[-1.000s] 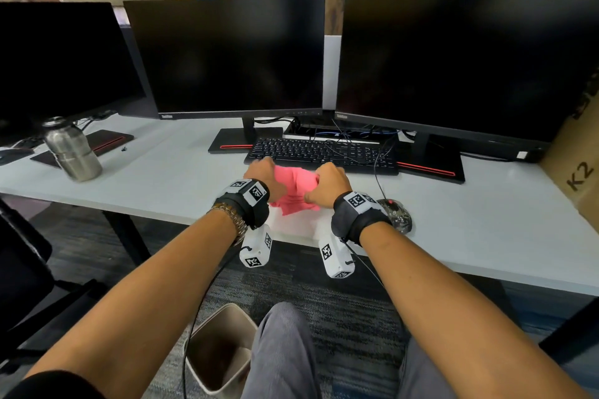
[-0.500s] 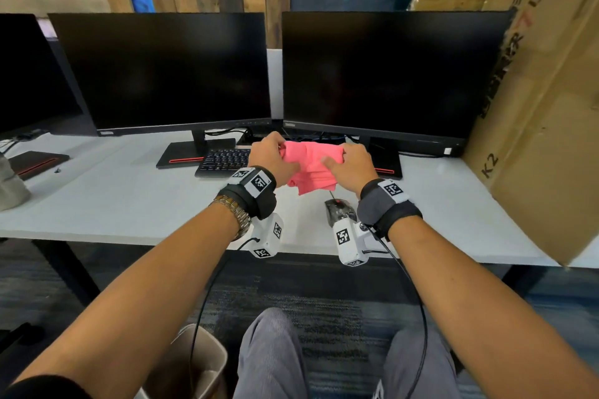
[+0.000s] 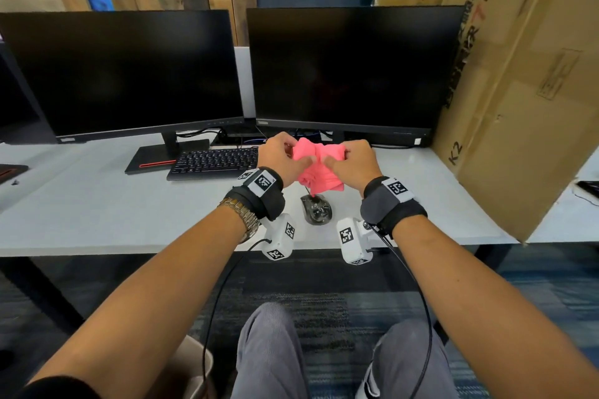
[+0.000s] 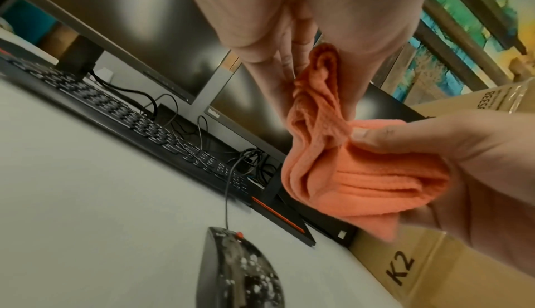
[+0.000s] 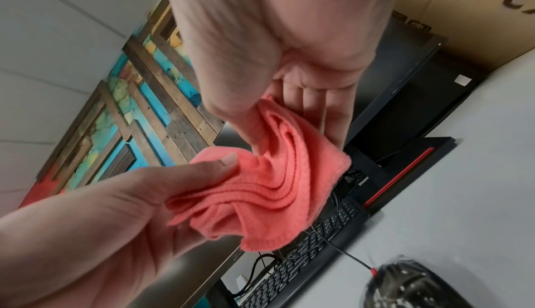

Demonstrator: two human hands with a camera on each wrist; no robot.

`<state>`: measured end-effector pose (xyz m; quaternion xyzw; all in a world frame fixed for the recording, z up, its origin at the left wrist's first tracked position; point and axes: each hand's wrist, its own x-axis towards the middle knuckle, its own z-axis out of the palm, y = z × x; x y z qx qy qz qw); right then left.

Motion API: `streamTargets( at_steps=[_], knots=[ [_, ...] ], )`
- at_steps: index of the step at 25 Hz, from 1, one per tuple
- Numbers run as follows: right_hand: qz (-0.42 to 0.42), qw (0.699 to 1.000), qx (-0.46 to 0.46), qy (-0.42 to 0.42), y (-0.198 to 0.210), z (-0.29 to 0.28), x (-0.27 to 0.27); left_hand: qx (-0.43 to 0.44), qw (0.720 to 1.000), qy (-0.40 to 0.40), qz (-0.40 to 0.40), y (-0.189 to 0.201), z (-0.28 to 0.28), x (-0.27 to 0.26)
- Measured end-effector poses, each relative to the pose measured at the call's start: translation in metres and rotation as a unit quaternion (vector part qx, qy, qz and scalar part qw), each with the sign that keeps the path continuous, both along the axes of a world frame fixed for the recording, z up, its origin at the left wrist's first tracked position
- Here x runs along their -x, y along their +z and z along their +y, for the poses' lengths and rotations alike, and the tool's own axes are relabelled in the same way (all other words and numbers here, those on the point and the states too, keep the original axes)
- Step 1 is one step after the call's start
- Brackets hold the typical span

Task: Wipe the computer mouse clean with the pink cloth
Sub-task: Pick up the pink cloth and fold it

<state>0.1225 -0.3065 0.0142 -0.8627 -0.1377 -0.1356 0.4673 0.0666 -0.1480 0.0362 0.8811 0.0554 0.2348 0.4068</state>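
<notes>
Both my hands are up off the bench (image 3: 97, 210) now, higher than a second ago, when they worked the pink cloth (image 3: 319, 168) low in front of the keyboard (image 3: 215, 160). The view has also swung right, so the steel bottle has dropped out of frame and the cardboard box (image 3: 518, 107) fills the right side.

Left hand (image 3: 282, 155): thumb and fingers (image 4: 285, 66) pinch one bunched end of the cloth. Right hand (image 3: 351, 160): thumb on top, fingers curled beneath, gripping the other end. Cloth is folded in several layers, held in the air between the two hands, not touching anything else.

Mouse (image 3: 316, 209) sits on the bench just below the hanging cloth, near the front edge, cable running back toward the keyboard. Its shell shows white specks in both wrist views; dust or residue, I can't tell which through the blur.

My read: the cloth is being refolded into a pad, and wiping has not begun. Next is to lower the pad onto the mouse.

Count:
- cloths: one
- mice: one
- keyboards: one
- monitors: two in full view, left monitor (image 3: 123, 74) and right monitor (image 3: 353, 68), plus a dark edge of what may be a third at far left
- boxes: one
- waste bin (image 3: 191, 372): one, under the bench
</notes>
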Motion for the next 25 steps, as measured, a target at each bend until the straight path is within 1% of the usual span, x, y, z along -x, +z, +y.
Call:
streamTargets(
  at_steps=[3, 6, 9, 11, 12, 14, 15, 17, 18, 20, 21, 23, 25],
  knots=[
    [-0.006, 1.0, 0.006, 0.017, 0.003, -0.01, 0.004, 0.032, 0.999, -0.011, -0.014, 0.001, -0.005, -0.007],
    [-0.006, 1.0, 0.017, 0.018, 0.003, -0.028, -0.001, 0.037, 0.999, -0.02, -0.016, 0.001, -0.008, -0.014],
    [0.018, 0.999, 0.012, 0.024, -0.006, -0.048, -0.012, 0.055, 0.998, -0.035, -0.002, -0.001, -0.011, -0.022],
    [0.033, 0.999, -0.012, 0.023, -0.01, -0.057, -0.013, 0.083, 0.995, -0.054, 0.006, 0.001, -0.013, -0.023],
    [0.039, 0.998, -0.035, 0.024, -0.01, -0.06, -0.011, 0.074, 0.995, -0.064, 0.005, 0.002, -0.015, -0.024],
    [0.02, 0.996, -0.073, 0.053, -0.007, -0.062, -0.003, 0.045, 0.995, -0.085, 0.001, 0.005, -0.021, -0.026],
    [0.005, 0.994, -0.077, 0.08, -0.005, -0.062, 0.002, 0.048, 0.994, -0.099, -0.003, 0.007, -0.024, -0.027],
    [-0.016, 0.99, -0.054, 0.133, 0.0, -0.059, 0.011, 0.083, 0.99, -0.117, -0.009, 0.011, -0.033, -0.028],
    [-0.031, 0.988, -0.03, 0.145, 0.002, -0.057, 0.014, 0.108, 0.987, -0.12, -0.005, 0.013, -0.037, -0.027],
    [-0.074, 0.988, 0.0, 0.138, 0.005, -0.052, 0.016, 0.178, 0.975, -0.135, 0.014, 0.018, -0.043, -0.025],
    [-0.096, 0.987, -0.005, 0.131, 0.007, -0.051, 0.016, 0.201, 0.968, -0.147, 0.017, 0.02, -0.045, -0.026],
    [-0.12, 0.983, -0.015, 0.136, 0.009, -0.052, 0.013, 0.217, 0.964, -0.156, 0.016, 0.022, -0.046, -0.025],
    [-0.112, 0.981, -0.016, 0.156, 0.009, -0.054, 0.008, 0.23, 0.96, -0.159, 0.023, 0.023, -0.042, -0.024]
  ],
)
